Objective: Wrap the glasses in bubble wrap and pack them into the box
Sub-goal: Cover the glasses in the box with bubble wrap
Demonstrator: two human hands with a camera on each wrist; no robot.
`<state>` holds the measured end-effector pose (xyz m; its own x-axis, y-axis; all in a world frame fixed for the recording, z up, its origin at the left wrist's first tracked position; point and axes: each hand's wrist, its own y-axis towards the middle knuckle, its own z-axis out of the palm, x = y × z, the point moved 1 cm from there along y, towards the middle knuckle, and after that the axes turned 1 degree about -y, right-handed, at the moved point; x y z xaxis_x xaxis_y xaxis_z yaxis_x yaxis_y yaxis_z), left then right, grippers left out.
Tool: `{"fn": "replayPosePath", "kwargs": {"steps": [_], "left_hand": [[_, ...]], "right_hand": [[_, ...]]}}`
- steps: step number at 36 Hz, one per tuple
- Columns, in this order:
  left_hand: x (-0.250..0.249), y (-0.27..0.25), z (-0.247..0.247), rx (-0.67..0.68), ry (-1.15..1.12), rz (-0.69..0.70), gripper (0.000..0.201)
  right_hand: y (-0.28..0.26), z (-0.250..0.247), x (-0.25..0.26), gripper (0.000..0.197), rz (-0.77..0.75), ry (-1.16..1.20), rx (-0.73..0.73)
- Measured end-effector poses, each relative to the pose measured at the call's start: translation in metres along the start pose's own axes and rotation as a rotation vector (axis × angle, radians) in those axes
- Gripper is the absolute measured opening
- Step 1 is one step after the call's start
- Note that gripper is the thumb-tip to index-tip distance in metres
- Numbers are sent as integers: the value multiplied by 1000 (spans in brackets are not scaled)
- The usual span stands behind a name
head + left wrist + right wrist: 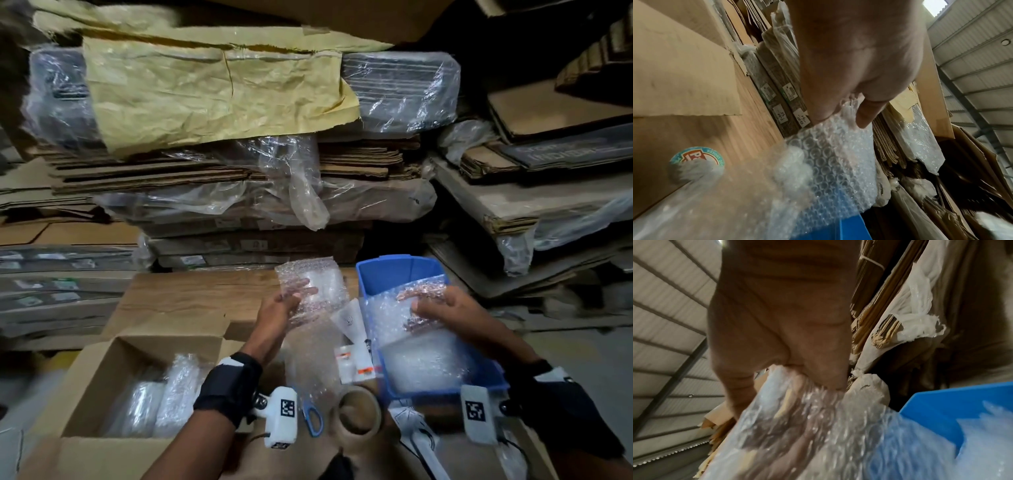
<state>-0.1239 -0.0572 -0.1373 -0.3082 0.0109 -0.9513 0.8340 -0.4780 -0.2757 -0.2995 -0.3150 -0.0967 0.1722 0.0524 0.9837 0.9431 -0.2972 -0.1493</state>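
Note:
My left hand (295, 297) holds a small sheet of bubble wrap (310, 281) up above the table, pinched between thumb and fingers (865, 116). The sheet (830, 155) hangs down from that grip. My right hand (428, 310) grips the top sheet of a bubble wrap stack (423, 298) that stands in a blue bin (394, 270). In the right wrist view the fingers close over this sheet (807, 423). The open cardboard box (99, 363) at lower left holds several bubble-wrapped bundles (171, 394). I see no bare glass.
Blue-handled scissors (312, 418) and a brown tape roll (359, 413) lie near my wrists. White packets with orange labels (354, 356) lie left of the bin. Stacks of flattened cardboard and plastic-wrapped bundles (239, 192) wall in the back and right.

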Motion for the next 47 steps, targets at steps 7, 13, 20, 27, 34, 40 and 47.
{"fn": "replayPosePath", "kwargs": {"steps": [7,13,20,27,34,40,47], "left_hand": [[-5,-4,17,74,-45,-51,43],[-8,-16,32,150,-142,-110,39],[-12,-26,37,252,-278,-138,45],[-11,-23,34,298,-142,-74,34],[-11,-27,34,250,-73,-7,36],[-14,-24,29,156,7,44,23],[-15,-29,24,232,-52,36,37]], "right_hand": [[4,29,16,36,26,177,282],[28,54,17,23,-87,98,54],[48,69,-2,10,-158,-115,-281],[45,73,-13,22,-245,-265,-398],[32,74,-20,66,20,-73,-322],[9,73,-20,24,44,100,119],[13,69,-22,19,-34,61,60]]}}
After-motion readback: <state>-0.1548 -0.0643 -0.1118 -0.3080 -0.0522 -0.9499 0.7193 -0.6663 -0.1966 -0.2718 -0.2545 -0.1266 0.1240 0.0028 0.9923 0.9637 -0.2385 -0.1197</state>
